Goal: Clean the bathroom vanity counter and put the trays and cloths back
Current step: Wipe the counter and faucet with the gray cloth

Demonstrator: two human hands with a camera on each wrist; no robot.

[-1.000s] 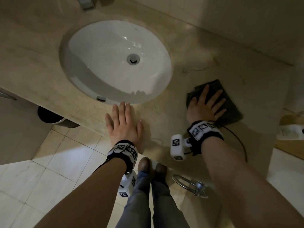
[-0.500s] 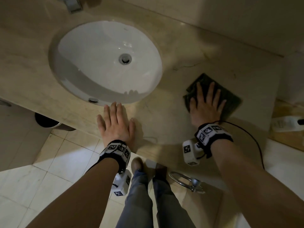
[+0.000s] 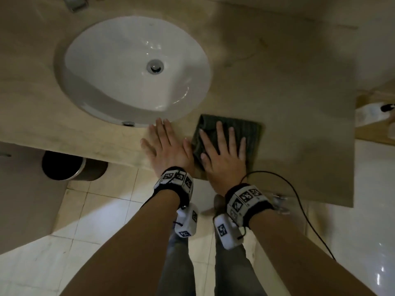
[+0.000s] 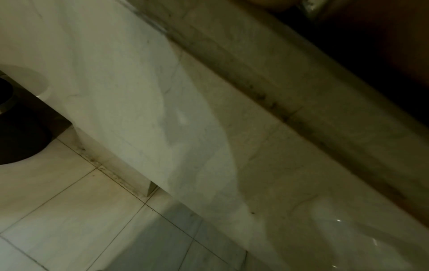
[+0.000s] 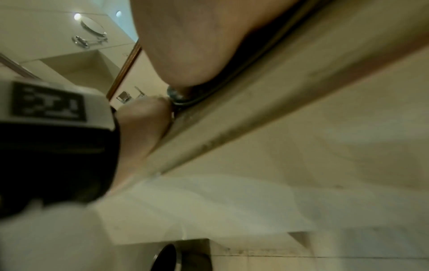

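Your right hand (image 3: pixel 222 154) lies flat, fingers spread and straight, pressing the dark cloth (image 3: pixel 245 133) onto the counter (image 3: pixel 288 99) near its front edge. Your left hand (image 3: pixel 166 150) rests just beside it, released and flat on bare stone, fingertips reaching the sink (image 3: pixel 136 69) rim. Only the head view shows both hands and the cloth's top. The right wrist view shows your palm (image 5: pixel 185 45) from below, the cloth's edge squeezed under it. The left wrist view shows only the counter's front and floor tiles (image 4: pixel 69 210).
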